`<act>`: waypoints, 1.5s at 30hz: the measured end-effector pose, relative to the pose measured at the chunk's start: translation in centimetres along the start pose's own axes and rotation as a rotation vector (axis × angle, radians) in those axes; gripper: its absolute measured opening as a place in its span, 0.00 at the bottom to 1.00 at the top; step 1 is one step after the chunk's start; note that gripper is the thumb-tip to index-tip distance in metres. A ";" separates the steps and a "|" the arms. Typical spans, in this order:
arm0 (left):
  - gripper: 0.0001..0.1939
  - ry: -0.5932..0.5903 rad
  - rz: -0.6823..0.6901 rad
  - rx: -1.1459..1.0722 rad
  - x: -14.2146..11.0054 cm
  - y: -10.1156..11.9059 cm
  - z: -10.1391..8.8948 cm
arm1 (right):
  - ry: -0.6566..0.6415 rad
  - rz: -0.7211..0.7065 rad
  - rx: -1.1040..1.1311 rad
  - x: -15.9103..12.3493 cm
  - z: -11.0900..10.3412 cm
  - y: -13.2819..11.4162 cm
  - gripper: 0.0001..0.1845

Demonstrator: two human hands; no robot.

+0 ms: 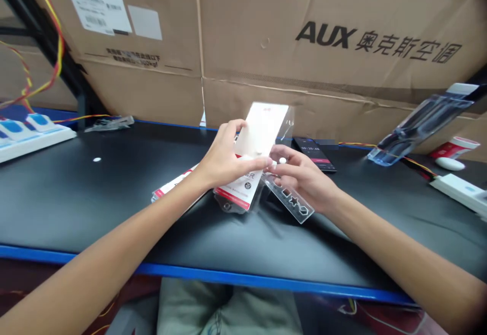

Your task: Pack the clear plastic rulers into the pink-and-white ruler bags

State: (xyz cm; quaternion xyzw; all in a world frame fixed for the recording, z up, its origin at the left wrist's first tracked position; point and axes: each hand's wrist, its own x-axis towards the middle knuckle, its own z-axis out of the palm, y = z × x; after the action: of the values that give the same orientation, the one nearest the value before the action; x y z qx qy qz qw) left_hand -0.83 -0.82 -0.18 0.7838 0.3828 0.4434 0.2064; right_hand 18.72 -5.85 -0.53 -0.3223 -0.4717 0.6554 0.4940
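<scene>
Two bare forearms come in from the bottom corners, and between them, below the blue table edge, light green trousers (228, 309) are visible. Left hand (224, 157) holds a packaging card (266, 127), which stands tilted above the black table (95, 208); its thumb lies across the front and its fingers are at the left edge, so the card is pinched between them. The card is white in its upper part, with printing and a red band near its lower end, and clear plastic shows around it.

Right hand (306, 175) is just beside the right edge of the card, with the fingers bent inward. A small white round piece (282, 160) is at these fingers, and a clear strip (299, 206) with cut-out shapes, among them a star, slants downward below them. I cannot tell how firmly the right fingers press on either one.

Under the left forearm, another red and white pack (167, 189) lies on the table. Behind the right hand lies a dark phone (315, 153) with lit digits. Farther right, a clear plastic case (422, 122) leans near a red and white tube (454, 146). One large cardboard box (251, 46) marked AUX stands at the back.
</scene>
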 end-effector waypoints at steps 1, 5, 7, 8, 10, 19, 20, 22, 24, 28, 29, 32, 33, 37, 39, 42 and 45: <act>0.43 -0.026 -0.054 -0.011 0.1 -0.1 -0.1 | 0.006 -0.009 -0.007 0.0 0.0 0.0 0.16; 0.42 -0.016 -0.151 0.017 0.1 -0.1 -0.1 | 0.072 -0.055 -0.019 0.2 -0.1 0.1 0.17; 0.44 -0.002 -0.124 0.067 0.0 0.0 -0.1 | 0.115 -0.069 -0.011 0.4 -0.1 0.1 0.17; 0.46 -0.011 -0.109 0.084 -0.1 0.1 0.0 | 0.133 -0.073 -0.007 0.4 -0.1 0.1 0.17; 0.50 -0.052 -0.097 0.082 -0.2 0.2 0.0 | 0.159 -0.093 -0.007 0.4 -0.2 0.0 0.18; 0.40 -0.100 -0.149 0.003 -0.1 0.7 -0.4 | 0.200 -0.179 -0.055 0.6 -0.5 -0.3 0.17; 0.38 -0.095 -0.162 0.004 -0.1 0.7 -0.4 | 0.211 -0.181 -0.058 0.6 -0.5 -0.4 0.17; 0.34 -0.098 -0.184 -0.010 -0.1 0.8 -0.5 | 0.224 -0.175 -0.066 0.6 -0.6 -0.4 0.17; 0.30 -0.100 -0.191 -0.045 -0.1 0.8 -0.5 | 0.230 -0.161 -0.078 0.6 -0.8 -0.5 0.17; 0.29 -0.106 -0.216 -0.139 0.1 0.5 -0.5 | 0.245 -0.154 -0.096 0.6 -1.0 -0.6 0.18; 0.29 -0.111 -0.226 -0.157 0.1 0.4 -0.6 | 0.250 -0.154 -0.099 0.6 -1.1 -0.6 0.19; 0.28 -0.123 -0.263 -0.216 0.2 0.4 -0.7 | 0.266 -0.135 -0.099 0.6 -1.0 -0.7 0.20; 0.27 -0.129 -0.274 -0.245 0.3 0.4 -0.7 | 0.268 -0.130 -0.097 0.6 -1.0 -0.7 0.20; 0.25 -0.160 -0.307 -0.365 0.3 0.5 -0.7 | 0.269 -0.136 -0.114 0.4 -0.8 -0.9 0.20; 0.24 -0.170 -0.322 -0.397 0.3 0.6 -0.7 | 0.266 -0.141 -0.129 0.4 -0.8 -0.9 0.19; 0.21 -0.168 -0.336 -0.404 0.3 0.6 -0.6 | 0.261 -0.143 -0.136 0.4 -0.7 -0.9 0.19; 0.20 -0.162 -0.327 -0.350 0.2 0.5 -0.5 | 0.265 -0.138 -0.133 0.4 -0.6 -0.8 0.19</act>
State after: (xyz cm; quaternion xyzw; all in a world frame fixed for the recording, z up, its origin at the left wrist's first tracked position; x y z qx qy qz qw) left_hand -0.94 -0.94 0.51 0.6968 0.4039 0.3995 0.4378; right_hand 19.39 -5.22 0.06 -0.4049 -0.4656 0.5391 0.5733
